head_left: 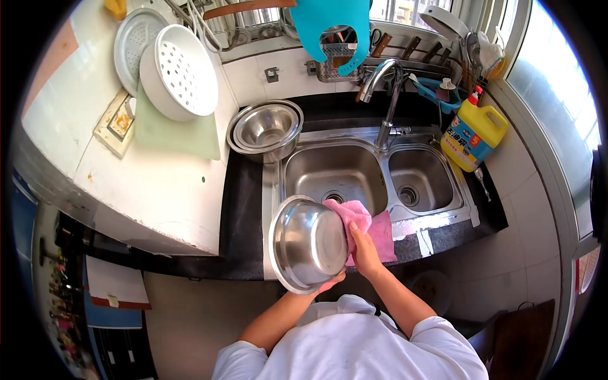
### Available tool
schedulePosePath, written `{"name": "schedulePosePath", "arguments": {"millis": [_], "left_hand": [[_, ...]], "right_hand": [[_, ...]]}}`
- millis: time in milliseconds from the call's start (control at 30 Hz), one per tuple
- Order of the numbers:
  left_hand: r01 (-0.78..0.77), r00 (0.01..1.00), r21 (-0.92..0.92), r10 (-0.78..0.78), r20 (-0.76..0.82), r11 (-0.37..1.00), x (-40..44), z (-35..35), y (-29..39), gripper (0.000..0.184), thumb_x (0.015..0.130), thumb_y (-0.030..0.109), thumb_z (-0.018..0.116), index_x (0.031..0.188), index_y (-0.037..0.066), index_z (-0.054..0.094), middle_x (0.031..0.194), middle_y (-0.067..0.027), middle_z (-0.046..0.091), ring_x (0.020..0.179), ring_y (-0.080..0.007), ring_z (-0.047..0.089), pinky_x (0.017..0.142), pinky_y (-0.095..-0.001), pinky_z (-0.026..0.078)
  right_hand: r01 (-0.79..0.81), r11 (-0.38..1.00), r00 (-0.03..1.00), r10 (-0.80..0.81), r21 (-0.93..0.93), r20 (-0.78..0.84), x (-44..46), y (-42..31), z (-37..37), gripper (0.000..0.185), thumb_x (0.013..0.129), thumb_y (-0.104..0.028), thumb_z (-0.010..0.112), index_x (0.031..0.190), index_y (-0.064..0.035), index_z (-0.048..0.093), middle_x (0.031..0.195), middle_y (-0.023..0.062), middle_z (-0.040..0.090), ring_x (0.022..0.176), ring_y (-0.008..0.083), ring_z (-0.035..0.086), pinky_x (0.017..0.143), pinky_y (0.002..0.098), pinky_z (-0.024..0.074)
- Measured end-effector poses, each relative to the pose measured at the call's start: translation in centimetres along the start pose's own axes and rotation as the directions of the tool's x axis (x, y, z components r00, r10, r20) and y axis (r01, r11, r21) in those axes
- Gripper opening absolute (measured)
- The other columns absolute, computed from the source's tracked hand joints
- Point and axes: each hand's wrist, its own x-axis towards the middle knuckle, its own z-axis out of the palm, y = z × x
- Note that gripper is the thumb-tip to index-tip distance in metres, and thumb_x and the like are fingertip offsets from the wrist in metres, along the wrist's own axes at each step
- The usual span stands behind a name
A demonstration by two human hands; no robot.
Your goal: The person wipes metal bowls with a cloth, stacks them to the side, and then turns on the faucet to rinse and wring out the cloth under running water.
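A shiny steel basin is tipped on its side in front of the sink, its rounded outside turned to the right. My left hand, mostly hidden behind the basin, grips it at its lower edge. In my right hand is a bunched pink cloth, pressed to the basin's outer base. More pink fabric lies over the counter's front edge just to the right; I cannot tell whether it joins the cloth in my hand.
A double-bowl steel sink with a chrome faucet lies beyond. Nested steel bowls stand at its left corner. A yellow detergent jug stands at the right. White colanders hang on the left wall; knives are racked behind.
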Motion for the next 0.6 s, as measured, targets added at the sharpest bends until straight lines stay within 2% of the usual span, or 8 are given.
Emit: {"name": "schedulePosePath", "arguments": {"millis": [167, 300, 367, 400, 500, 533, 567, 600], "left_hand": [[-0.031, 0.998, 0.044, 0.033, -0.047, 0.999, 0.6, 2.6, 0.9, 0.030, 0.085, 0.039, 0.048, 0.094, 0.011, 0.052, 0.075, -0.0037, 0.052, 0.055, -0.0131, 0.045, 0.050, -0.0222, 0.032], [-0.085, 0.996, -0.021, 0.085, -0.028, 0.996, 0.6, 2.1, 2.0, 0.028, 0.089, 0.028, 0.047, 0.099, 0.003, 0.055, 0.075, -0.0071, 0.051, 0.050, -0.0128, 0.045, 0.048, -0.0206, 0.035], [-0.085, 0.995, -0.046, 0.082, -0.064, 0.995, 0.5, 1.5, 2.1, 0.027, 0.089, 0.024, 0.047, 0.099, 0.001, 0.056, 0.075, -0.0067, 0.050, 0.049, -0.0123, 0.045, 0.046, -0.0208, 0.035], [-0.081, 0.993, -0.042, 0.077, -0.088, 0.996, 0.5, 1.4, 1.9, 0.028, 0.089, 0.025, 0.048, 0.100, 0.000, 0.056, 0.074, -0.0065, 0.050, 0.048, -0.0125, 0.044, 0.045, -0.0209, 0.034], [-0.034, 0.983, 0.043, 0.041, -0.181, 0.999, 0.8, 1.6, 0.6, 0.025, 0.087, 0.028, 0.050, 0.089, 0.003, 0.055, 0.069, -0.0050, 0.049, 0.045, -0.0114, 0.042, 0.043, -0.0203, 0.033], [-0.025, 0.983, 0.082, 0.039, -0.177, 0.996, 1.0, 1.1, -0.2, 0.024, 0.087, 0.030, 0.050, 0.086, 0.006, 0.054, 0.067, -0.0044, 0.049, 0.045, -0.0110, 0.041, 0.042, -0.0202, 0.032], [-0.016, 0.984, 0.120, 0.037, -0.173, 0.993, 1.1, 0.6, -0.7, 0.024, 0.087, 0.031, 0.050, 0.084, 0.008, 0.052, 0.065, -0.0038, 0.048, 0.044, -0.0107, 0.040, 0.042, -0.0201, 0.032], [0.005, 0.981, 0.175, 0.030, -0.194, 0.985, 1.3, 2.9, -0.7, 0.019, 0.085, 0.032, 0.051, 0.084, 0.013, 0.051, 0.059, -0.0013, 0.045, 0.046, -0.0114, 0.041, 0.042, -0.0212, 0.030]], "right_hand": [[0.007, 0.954, 1.000, -0.006, 0.299, -0.002, -0.6, -1.1, 0.7, 0.054, 0.091, -0.043, 0.044, 0.127, -0.0027, 0.040, 0.125, 0.0104, 0.048, 0.119, 0.0225, 0.043, 0.103, 0.0367, 0.0309], [-0.050, 0.868, 0.994, -0.003, 0.495, 0.105, -1.1, -3.0, 0.0, 0.050, 0.091, -0.038, 0.046, 0.126, -0.0034, 0.041, 0.121, 0.0094, 0.050, 0.111, 0.0213, 0.048, 0.094, 0.0364, 0.0387], [0.090, 0.981, 0.994, -0.101, 0.171, 0.052, -1.0, -3.1, -0.5, 0.043, 0.090, -0.032, 0.052, 0.122, -0.0047, 0.046, 0.110, 0.0070, 0.054, 0.099, 0.0174, 0.053, 0.084, 0.0303, 0.0433], [0.113, 0.994, 0.993, -0.113, 0.000, 0.036, -0.5, -3.3, -0.5, 0.032, 0.088, -0.025, 0.056, 0.112, -0.0051, 0.050, 0.087, 0.0029, 0.055, 0.073, 0.0125, 0.054, 0.057, 0.0244, 0.0404], [0.309, 0.935, 0.950, -0.314, -0.174, 0.003, 0.2, -3.4, 1.6, 0.025, 0.089, -0.022, 0.056, 0.106, -0.0044, 0.052, 0.077, -0.0020, 0.052, 0.062, 0.0075, 0.049, 0.049, 0.0214, 0.0318], [0.320, 0.933, 0.948, -0.314, -0.167, 0.060, 0.6, -2.6, 1.8, 0.028, 0.090, -0.020, 0.055, 0.111, -0.0027, 0.051, 0.088, -0.0009, 0.055, 0.075, 0.0077, 0.052, 0.060, 0.0209, 0.0392], [0.328, 0.921, 0.943, -0.307, -0.211, 0.126, 0.4, -2.5, 2.3, 0.038, 0.090, -0.018, 0.055, 0.122, -0.0007, 0.046, 0.108, 0.0039, 0.055, 0.099, 0.0128, 0.051, 0.084, 0.0252, 0.0403], [0.434, 0.847, 0.896, -0.369, -0.308, 0.247, 0.4, -2.9, 2.6, 0.041, 0.088, -0.017, 0.055, 0.123, 0.0005, 0.045, 0.119, 0.0101, 0.049, 0.112, 0.0201, 0.044, 0.094, 0.0304, 0.0319]]}}
